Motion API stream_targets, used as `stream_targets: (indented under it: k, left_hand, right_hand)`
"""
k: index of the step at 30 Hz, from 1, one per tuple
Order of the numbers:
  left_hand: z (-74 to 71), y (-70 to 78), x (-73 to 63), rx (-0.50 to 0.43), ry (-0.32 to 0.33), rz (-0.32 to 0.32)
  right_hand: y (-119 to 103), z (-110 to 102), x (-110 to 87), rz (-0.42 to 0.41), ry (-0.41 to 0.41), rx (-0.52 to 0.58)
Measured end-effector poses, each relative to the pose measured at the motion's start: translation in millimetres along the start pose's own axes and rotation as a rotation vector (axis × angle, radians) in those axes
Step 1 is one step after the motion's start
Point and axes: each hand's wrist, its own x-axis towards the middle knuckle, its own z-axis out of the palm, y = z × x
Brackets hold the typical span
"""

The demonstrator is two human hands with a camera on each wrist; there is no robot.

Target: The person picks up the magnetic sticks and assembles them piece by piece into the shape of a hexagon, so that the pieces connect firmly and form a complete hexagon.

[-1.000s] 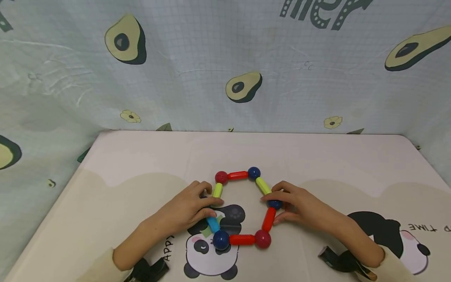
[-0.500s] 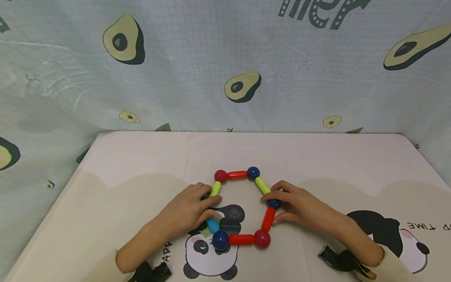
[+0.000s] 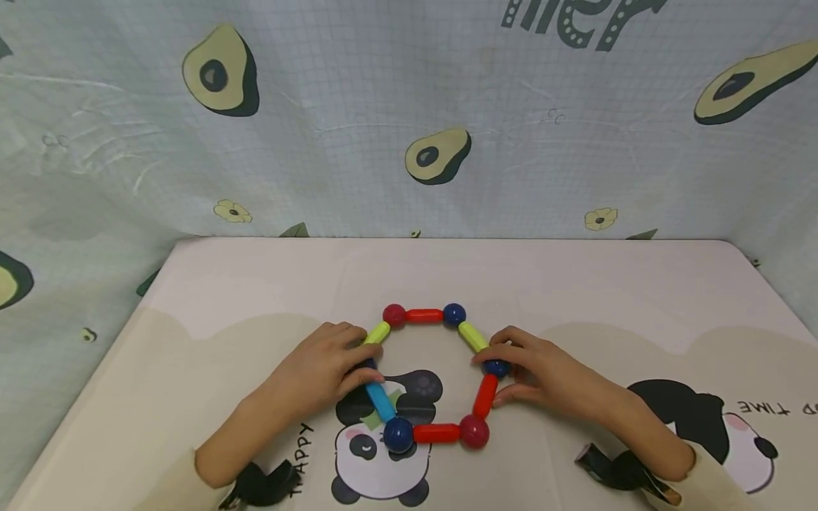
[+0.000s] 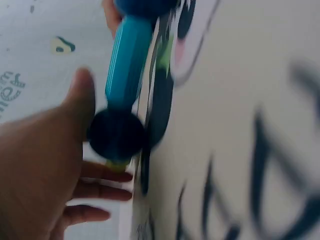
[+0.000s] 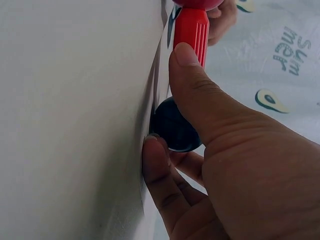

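A closed six-sided ring of coloured rods and balls, like a magnetic stick-and-ball building set, lies on the table. My left hand [image 3: 322, 365] holds the left corner, a dark blue ball [image 4: 117, 134] between thumb and fingers. A light blue rod [image 3: 380, 402] runs from it to the near blue ball [image 3: 399, 434], and a yellow-green rod [image 3: 378, 332] to the far red ball [image 3: 394, 315]. My right hand [image 3: 543, 369] grips the right-corner blue ball [image 5: 175, 125], its thumb lying against a red rod [image 5: 191, 32]. Fingers partly hide both corner balls.
The tabletop [image 3: 255, 284] has a printed cover with a panda [image 3: 382, 461] under the ring's near left and another animal print at right. An avocado-patterned cloth [image 3: 345, 85] hangs behind the table. Black straps [image 3: 262, 485] circle both wrists.
My left hand has moved left, taking the left corner ball outward. The ring has widened into a more even hexagon, and its far red ball has shifted slightly left. My right hand stays put.
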Motion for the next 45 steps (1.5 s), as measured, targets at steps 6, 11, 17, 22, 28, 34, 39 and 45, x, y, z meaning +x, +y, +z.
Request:
stream_targets:
  k: [6,11,17,22,28,34,39,45]
  left_hand:
    - [-10.0,-5.6,-1.4,-0.225,-0.168,-0.088]
    - [-9.9,-6.3,-0.6,-0.377,-0.194,-0.102]
    - [-7.0,-7.3,-1.1,-0.42,-0.177,-0.079]
    - [-6.3,-8.0,-1.6,-0.462,-0.186,-0.085]
    - [-4.3,-9.3,-0.8,-0.507,-0.154,-0.063]
    - [-0.7,-10.3,1.0,-0.537,-0.053,-0.016]
    - [2.2,-9.9,2.4,-0.539,-0.037,0.013]
    - [4.3,-9.7,2.4,-0.541,-0.044,0.011]
  right_hand:
    - [0,-1,0.3,0.003,-0.002,0.004]
    - [0,-2,-0.1,0.0,0.0,0.004]
    - [-1,-2,0.3,0.006,-0.004,0.01]
    - [-1,-3,0.6,0.007,-0.008,0.016]
    - [-3,-5,0.9,0.005,-0.005,0.026]
    - [-5,-9,1.2,0.016,-0.025,0.016]
    - [-5,-12,0.1,0.015,-0.043,-0.008]
    - [-7,-13,-0.7,0.004,-0.054,-0.034]
